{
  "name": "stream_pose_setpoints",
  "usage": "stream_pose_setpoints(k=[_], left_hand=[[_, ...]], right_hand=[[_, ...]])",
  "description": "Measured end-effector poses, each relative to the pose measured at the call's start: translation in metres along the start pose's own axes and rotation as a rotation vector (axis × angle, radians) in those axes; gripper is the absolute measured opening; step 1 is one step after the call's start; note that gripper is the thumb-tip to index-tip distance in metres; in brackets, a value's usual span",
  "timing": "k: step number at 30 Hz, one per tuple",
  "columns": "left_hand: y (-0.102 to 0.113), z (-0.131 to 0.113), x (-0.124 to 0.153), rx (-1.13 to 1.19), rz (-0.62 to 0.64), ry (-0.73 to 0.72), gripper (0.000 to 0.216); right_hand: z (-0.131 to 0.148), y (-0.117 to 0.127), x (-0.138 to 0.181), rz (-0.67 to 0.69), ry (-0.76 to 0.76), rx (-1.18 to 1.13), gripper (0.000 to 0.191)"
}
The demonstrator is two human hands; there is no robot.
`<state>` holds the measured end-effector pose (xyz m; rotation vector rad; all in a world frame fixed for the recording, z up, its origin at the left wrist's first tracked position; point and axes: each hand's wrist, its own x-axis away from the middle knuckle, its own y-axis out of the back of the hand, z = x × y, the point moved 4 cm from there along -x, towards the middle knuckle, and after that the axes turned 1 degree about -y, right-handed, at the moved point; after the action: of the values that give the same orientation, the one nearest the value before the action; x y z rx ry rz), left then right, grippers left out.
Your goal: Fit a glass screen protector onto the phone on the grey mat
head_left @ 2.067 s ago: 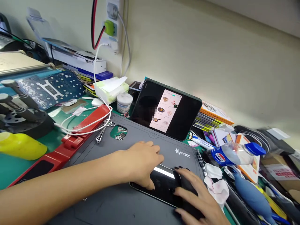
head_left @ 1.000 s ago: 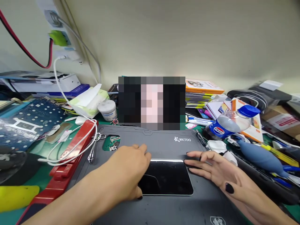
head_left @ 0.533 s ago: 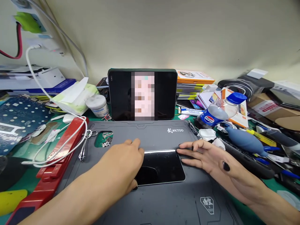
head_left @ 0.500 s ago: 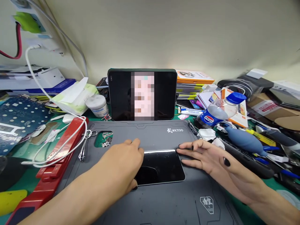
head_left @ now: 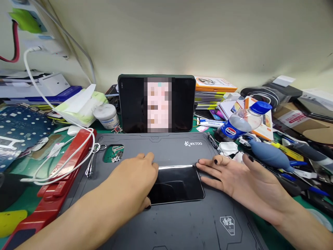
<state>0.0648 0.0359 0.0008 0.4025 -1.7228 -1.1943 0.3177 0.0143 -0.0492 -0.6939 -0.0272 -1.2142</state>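
Observation:
A black smartphone [head_left: 177, 187] lies with its glossy dark face up on the grey work mat [head_left: 166, 225]. My left hand [head_left: 135, 180] covers the phone's left end, its fingers over the far edge and its thumb at the near edge, closed round it. At the phone's right end, my right hand [head_left: 234, 177] is open with the palm partly turned up. Its fingertips touch or nearly touch the far right corner and short edge, and its thumb stands away from the phone.
A tablet [head_left: 132, 104] with a blurred screen patch stands behind the mat. Left are a red tool [head_left: 59, 177], a white cable [head_left: 87, 163], scissors [head_left: 90, 165] and a white jar [head_left: 106, 116]. On the right are a Pepsi bottle [head_left: 234, 126], a blue air blower [head_left: 269, 154] and loose tools.
My right hand has turned palm-up more, its thumb lifting away from the phone. The left hand keeps its hold, and the whole view has shifted slightly.

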Motion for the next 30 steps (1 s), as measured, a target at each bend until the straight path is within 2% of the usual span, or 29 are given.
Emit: stream_pose_setpoints(k=[7,11,15,18,20,23,26,30], left_hand=[[-0.001,0.000,-0.002,-0.024,-0.038,-0.014,0.037],[-0.003,0.006,0.000,-0.024,-0.075,-0.049,0.037],[-0.003,0.016,0.005,-0.005,-0.131,-0.106,0.032],[0.003,0.018,0.010,0.006,-0.185,-0.137,0.034],[0.007,0.014,0.012,0.003,-0.180,-0.157,0.033],[0.013,0.007,0.014,-0.018,-0.182,-0.171,0.025],[0.012,0.005,0.016,-0.019,-0.276,-0.222,0.024],[-0.009,0.020,0.018,0.112,-0.392,-0.300,0.036]], right_hand=[[0.000,-0.003,0.000,0.009,0.091,0.030,0.043],[0.002,-0.004,-0.002,0.028,0.200,0.155,0.044],[0.003,-0.003,0.002,0.017,0.373,0.446,0.049],[0.001,-0.007,0.009,-0.014,0.516,0.757,0.065],[0.002,-0.016,0.015,0.016,0.706,1.099,0.067],[0.002,-0.029,0.021,0.034,0.997,1.503,0.052],[0.004,-0.030,0.018,-0.005,1.011,1.578,0.034],[-0.002,-0.032,0.014,0.050,0.993,1.613,0.029]])
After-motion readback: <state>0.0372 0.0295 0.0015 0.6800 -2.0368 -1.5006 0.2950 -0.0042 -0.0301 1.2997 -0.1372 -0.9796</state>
